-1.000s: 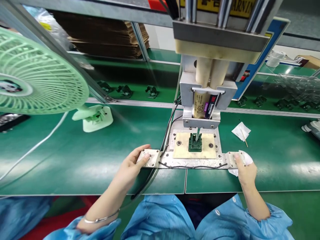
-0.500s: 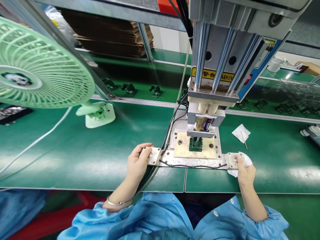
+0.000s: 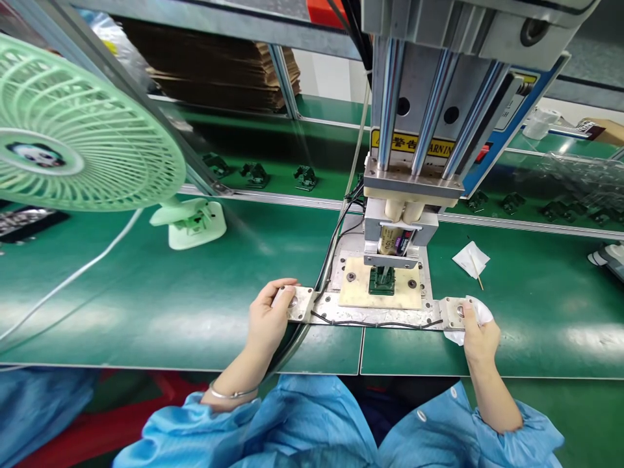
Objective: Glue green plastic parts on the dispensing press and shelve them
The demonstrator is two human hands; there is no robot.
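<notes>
My left hand [image 3: 267, 317] rests on the left metal button block [image 3: 298, 303] of a press fixture, thumb on its round button, fingers curled over the edge. My right hand [image 3: 480, 338] presses its thumb on the right button block [image 3: 454, 311] and holds a white tissue [image 3: 480, 314]. Between them lies the metal base plate [image 3: 375, 316] with a cream pad [image 3: 355, 290] carrying a small dark green part [image 3: 381, 281]. The dispensing head [image 3: 400, 237] with two adhesive cartridges stands right above that part, nozzle tip at it.
A mint green desk fan [image 3: 82, 140] stands at left with a white cable [image 3: 73, 276]. A white wipe with a swab [image 3: 470, 259] lies right of the press. Several dark parts [image 3: 256, 173] sit on the far conveyor. Black cables [image 3: 329, 257] run beside the fixture.
The view pulled back and up from a second ago, showing more of the press column. Both hands have stayed on the button blocks; the left thumb shifted onto its button.
</notes>
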